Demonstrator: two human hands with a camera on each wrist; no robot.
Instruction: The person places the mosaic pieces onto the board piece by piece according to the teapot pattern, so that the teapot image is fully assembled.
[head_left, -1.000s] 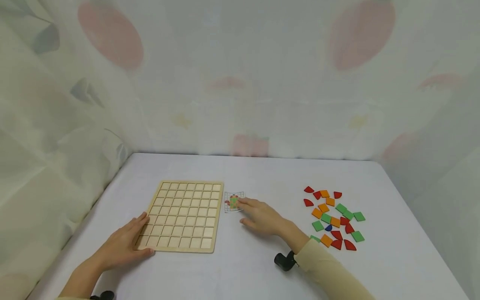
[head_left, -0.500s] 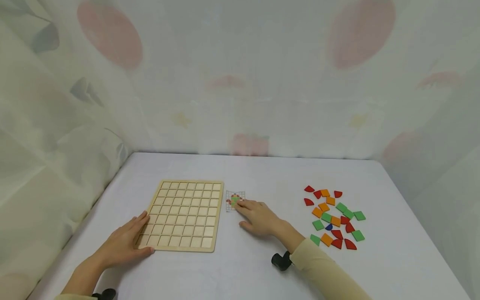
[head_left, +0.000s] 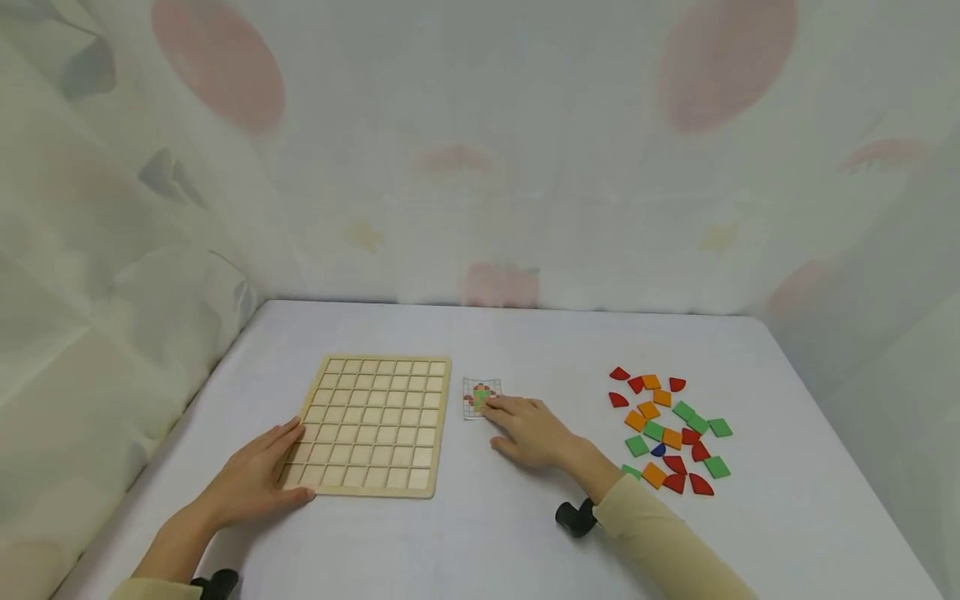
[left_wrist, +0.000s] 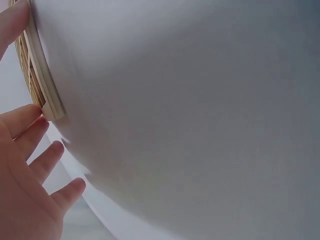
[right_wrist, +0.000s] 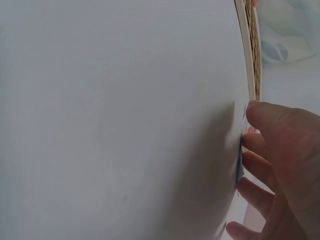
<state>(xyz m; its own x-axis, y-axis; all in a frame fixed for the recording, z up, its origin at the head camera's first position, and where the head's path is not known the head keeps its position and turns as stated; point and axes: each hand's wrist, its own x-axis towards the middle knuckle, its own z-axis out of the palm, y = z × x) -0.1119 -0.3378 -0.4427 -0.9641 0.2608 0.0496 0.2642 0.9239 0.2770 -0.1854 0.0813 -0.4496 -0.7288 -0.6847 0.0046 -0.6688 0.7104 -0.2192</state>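
A pale fabric backdrop [head_left: 480, 108] with faded red and grey shapes rises behind and at both sides of a white-covered surface [head_left: 525, 550]. Left of the middle of that surface lies a flat wooden board [head_left: 384, 414], its face divided into a grid of square cells. A cream sleeve [head_left: 667, 533] covers the right forearm. The left hand [head_left: 251, 477] rests against the board at its near left corner, fingers extended along the left edge and thumb at the near edge, not curled round it. The right hand [head_left: 534, 433] is palm down with its fingers reaching out, fingertips touching the lower right part of a small card [head_left: 471, 390]. A black device [head_left: 576, 518] sits at the right wrist. The card lies flat just beside the board's right edge, apart from it, and carries a coloured pattern on a printed grid. Well to the right, loose pieces lie scattered in a cluster: green squares [head_left: 720, 427], orange squares [head_left: 654, 475], red quarter-round pieces [head_left: 701, 484] and, among them, a small blue piece [head_left: 657, 450].
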